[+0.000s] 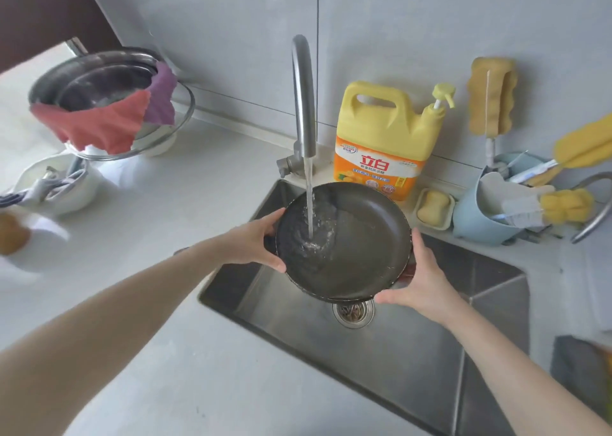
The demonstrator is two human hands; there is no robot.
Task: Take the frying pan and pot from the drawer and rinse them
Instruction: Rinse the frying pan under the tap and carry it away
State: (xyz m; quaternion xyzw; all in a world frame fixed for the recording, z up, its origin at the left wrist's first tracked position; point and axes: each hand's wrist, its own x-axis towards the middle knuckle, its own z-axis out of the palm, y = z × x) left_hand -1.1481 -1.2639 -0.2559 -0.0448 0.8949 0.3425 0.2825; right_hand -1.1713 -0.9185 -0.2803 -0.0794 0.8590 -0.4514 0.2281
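Right over the steel sink (pixel 430 353) a person holds a dark frying pan (pixel 361 253) with both hands; the pan sits above the drain (pixel 353 313) and tilts a little; water (pixel 310 197) runs down from the tap (pixel 303 104) behind the sink and splashes on the left part of the pan; the left hand (pixel 255 243) grips the left rim, with the thumb curled over the top edge and the fingers curled under; the right hand (pixel 420 280) holds the right rim, with the thumb up along the edge and the fingers tucked under the pan, so I cannot tell how they are spread; no handle can be seen on the pan; behind the sink stands a yellow dish soap jug (pixel 384 137) with a pump top; just right of the jug, at the back edge of the sink, is a small dish with a yellow sponge (pixel 433 207); further right of the sink is a blue holder (pixel 480 227) full of yellow sponge brushes; far left of the sink, on the white counter (pixel 165 210), are stacked metal bowls (pixel 102 81) with a red cloth (pixel 96 127) and a purple cloth (pixel 162 94) draped over the rim; I cannot see the pot for sure
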